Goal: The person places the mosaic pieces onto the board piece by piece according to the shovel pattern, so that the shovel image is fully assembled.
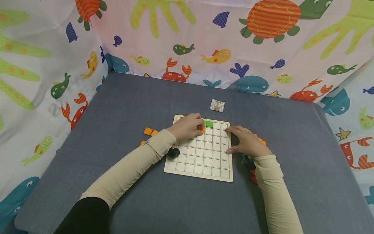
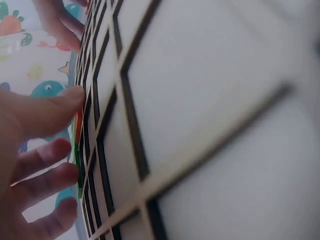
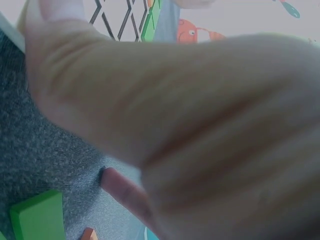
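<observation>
My left hand [image 1: 188, 126] reaches over the upper part of a pale wooden grid board [image 1: 198, 175]. Its fingers hold a small orange tile [image 1: 202, 130] at one of the cells; in the left wrist view the thumb is right at that orange tile [image 2: 78, 121], with other fingers curled close by. Beside it, a green tile [image 1: 209, 124] sits in the top row, and another green one is partly covered by the fingertips. My right hand [image 1: 248, 141] rests at the board's right edge, thumb and forefinger spread apart along the rim.
Loose orange tiles [image 1: 148, 131] lie left of the board, partly behind the left forearm. Right of it are orange [image 1: 263, 142] and red pieces [image 1: 253, 179], plus a green block [image 3: 39, 216]. A small printed card [image 1: 217, 105] lies beyond the board on the grey table [image 1: 140, 97].
</observation>
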Available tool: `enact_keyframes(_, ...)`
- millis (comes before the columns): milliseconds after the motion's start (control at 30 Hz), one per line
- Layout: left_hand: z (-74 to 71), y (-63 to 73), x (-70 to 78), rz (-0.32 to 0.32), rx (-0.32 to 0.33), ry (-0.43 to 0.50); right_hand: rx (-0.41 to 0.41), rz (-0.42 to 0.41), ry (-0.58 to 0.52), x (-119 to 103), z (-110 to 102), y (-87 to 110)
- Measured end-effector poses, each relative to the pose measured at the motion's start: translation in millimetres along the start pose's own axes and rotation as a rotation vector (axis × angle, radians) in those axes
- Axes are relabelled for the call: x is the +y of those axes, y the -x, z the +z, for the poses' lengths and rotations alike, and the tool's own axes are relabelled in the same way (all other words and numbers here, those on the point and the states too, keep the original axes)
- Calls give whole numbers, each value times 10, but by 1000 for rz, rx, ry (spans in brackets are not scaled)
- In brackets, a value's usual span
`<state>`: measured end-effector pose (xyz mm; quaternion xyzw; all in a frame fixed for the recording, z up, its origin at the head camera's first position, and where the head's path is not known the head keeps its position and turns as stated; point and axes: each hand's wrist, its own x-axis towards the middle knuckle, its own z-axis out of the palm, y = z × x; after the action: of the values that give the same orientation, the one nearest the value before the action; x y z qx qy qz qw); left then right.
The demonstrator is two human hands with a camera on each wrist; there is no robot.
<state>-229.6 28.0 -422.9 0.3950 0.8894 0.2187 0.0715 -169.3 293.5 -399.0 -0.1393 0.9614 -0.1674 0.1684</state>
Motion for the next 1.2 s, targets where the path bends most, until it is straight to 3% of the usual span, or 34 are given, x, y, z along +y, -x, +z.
enact_keyframes(167, 1, 117, 38, 19, 33, -23, -10, 9, -17, 1, 29, 25)
enact_keyframes(400, -119, 426, 77, 28, 105, -23, -3, -6, -7, 16, 45, 64)
enact_keyframes(533, -280, 622, 2, 25, 162, -41, 0, -20, -11, 5, 23, 66)
enact_keyframes(733, -568, 917, -228, -15, 243, -47, 0, -32, -15, -8, -8, 37)
enact_keyframes(867, -676, 1127, -388, -87, 209, -42, -2, -29, -10, -15, -16, 15)
enact_keyframes(1033, -659, 1365, -556, -173, 121, -41, -4, -32, -6, -8, -2, -4)
enact_keyframes(1200, -573, 1508, -666, -171, 82, -59, -2, -25, -9, -14, 11, -14)
